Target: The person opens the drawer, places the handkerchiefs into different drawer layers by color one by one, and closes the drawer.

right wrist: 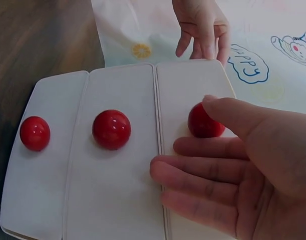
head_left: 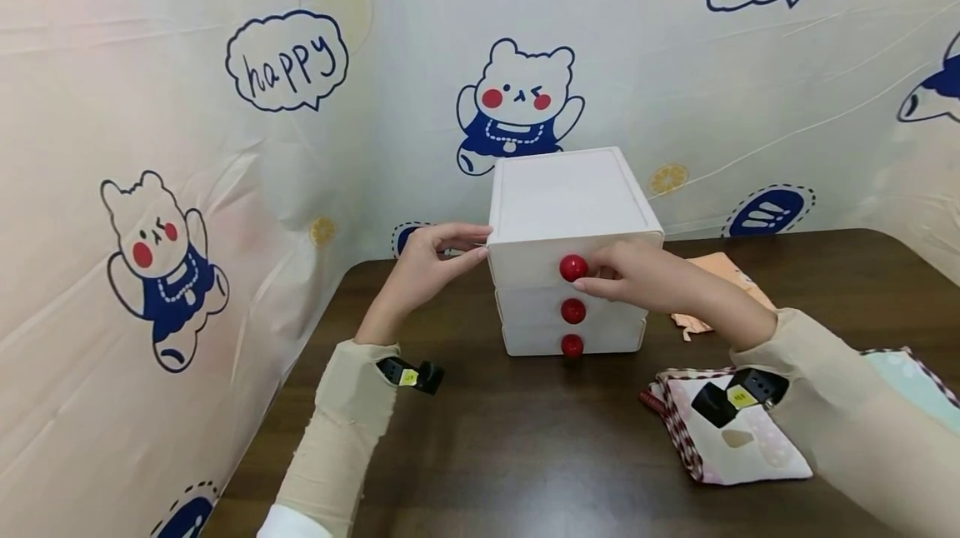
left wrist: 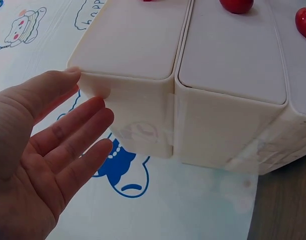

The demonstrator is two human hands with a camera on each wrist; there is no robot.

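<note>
White drawer unit (head_left: 573, 192) sits on the bench (head_left: 450, 455). Our right hand (head_left: 633, 273) pinches its top red knob (head_left: 573, 268); our left hand (head_left: 429, 265), fingers extended, touches its upper left edge. Best we brace there, keeping any pull square to its front.

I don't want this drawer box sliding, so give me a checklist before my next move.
1. Right hand on the top red knob: ok.
2. Left hand at the white drawer box's upper left corner: ok.
3. Left hand bracing firmly: cannot tell.
4. Middle drawer and bottom drawer shut: ok.
5. Folded cloth out of the drawers' path: ok, off to the right.
</note>
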